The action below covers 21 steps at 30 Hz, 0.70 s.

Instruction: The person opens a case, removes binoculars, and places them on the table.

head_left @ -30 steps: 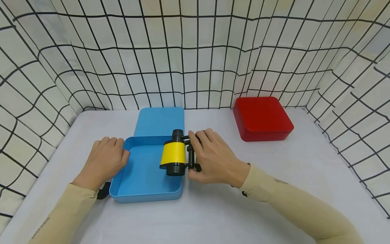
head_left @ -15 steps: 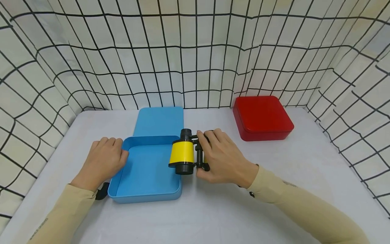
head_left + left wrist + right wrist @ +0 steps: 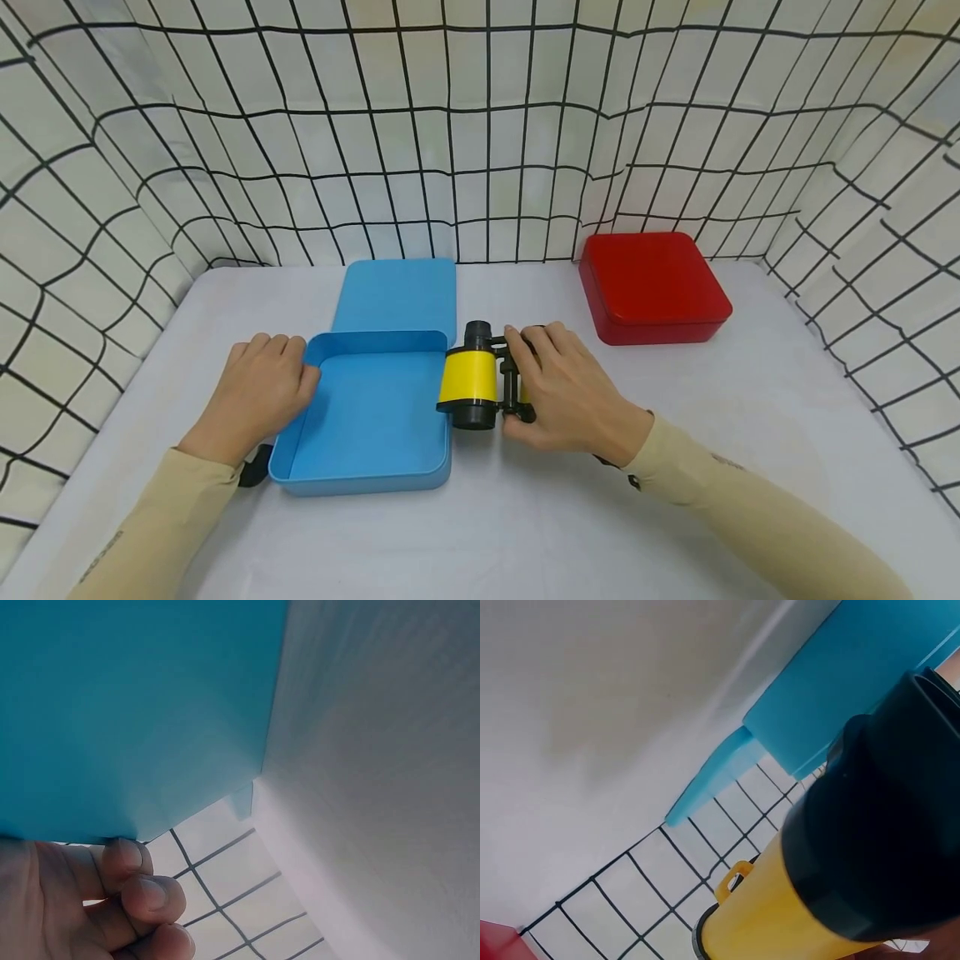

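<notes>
Head view: we find the yellow-and-black binoculars [image 3: 468, 377] at the blue box's [image 3: 362, 485] right rim, about midway between the worktop's [image 3: 540, 525] left and right edges; whether they touch we cannot tell.
Right grip: our right hand [image 3: 573, 392] is curled firmly round the right barrel, thumb towards the worktop's near edge.
Left grip: our left hand [image 3: 262, 392] pinches the box's left rim between bent fingers and thumb.
Rim clearance: we should hold the binoculars level, since a dipped left barrel could catch the rim.
Box steadiness: firm left-hand pressure should prevent sliding.
</notes>
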Available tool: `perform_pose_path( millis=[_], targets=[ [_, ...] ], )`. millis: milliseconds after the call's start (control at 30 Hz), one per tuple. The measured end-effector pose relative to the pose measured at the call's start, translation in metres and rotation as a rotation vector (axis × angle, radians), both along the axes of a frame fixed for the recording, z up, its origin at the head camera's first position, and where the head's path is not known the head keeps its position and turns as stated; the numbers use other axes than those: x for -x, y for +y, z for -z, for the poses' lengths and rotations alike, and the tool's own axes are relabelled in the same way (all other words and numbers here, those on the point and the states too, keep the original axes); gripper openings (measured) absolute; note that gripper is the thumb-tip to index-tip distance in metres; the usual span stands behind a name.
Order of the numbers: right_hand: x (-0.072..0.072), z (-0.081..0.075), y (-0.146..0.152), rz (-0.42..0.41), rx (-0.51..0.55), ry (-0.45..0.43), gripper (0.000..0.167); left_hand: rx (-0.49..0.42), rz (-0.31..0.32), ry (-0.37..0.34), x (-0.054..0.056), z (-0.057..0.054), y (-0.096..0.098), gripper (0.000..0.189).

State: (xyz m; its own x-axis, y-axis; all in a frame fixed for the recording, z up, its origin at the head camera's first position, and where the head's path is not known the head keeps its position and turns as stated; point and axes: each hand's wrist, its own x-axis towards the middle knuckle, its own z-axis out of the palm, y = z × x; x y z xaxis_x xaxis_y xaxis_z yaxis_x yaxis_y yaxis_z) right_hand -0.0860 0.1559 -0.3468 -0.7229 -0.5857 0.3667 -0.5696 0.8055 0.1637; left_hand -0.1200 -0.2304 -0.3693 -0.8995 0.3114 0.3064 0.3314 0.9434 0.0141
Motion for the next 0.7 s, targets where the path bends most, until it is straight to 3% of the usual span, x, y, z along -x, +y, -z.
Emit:
perform_pose_path(
  millis=[333,700],
  targets=[
    [-0.002,0.010,0.010,0.023,0.010,-0.031,0.094,0.008,-0.006,-0.010,-0.001,-0.001,0.001,0.023],
    [-0.004,0.021,0.017,-0.009,-0.026,-0.037,0.091,0.011,-0.022,-0.033,-0.002,-0.002,0.002,0.022]
  ],
)
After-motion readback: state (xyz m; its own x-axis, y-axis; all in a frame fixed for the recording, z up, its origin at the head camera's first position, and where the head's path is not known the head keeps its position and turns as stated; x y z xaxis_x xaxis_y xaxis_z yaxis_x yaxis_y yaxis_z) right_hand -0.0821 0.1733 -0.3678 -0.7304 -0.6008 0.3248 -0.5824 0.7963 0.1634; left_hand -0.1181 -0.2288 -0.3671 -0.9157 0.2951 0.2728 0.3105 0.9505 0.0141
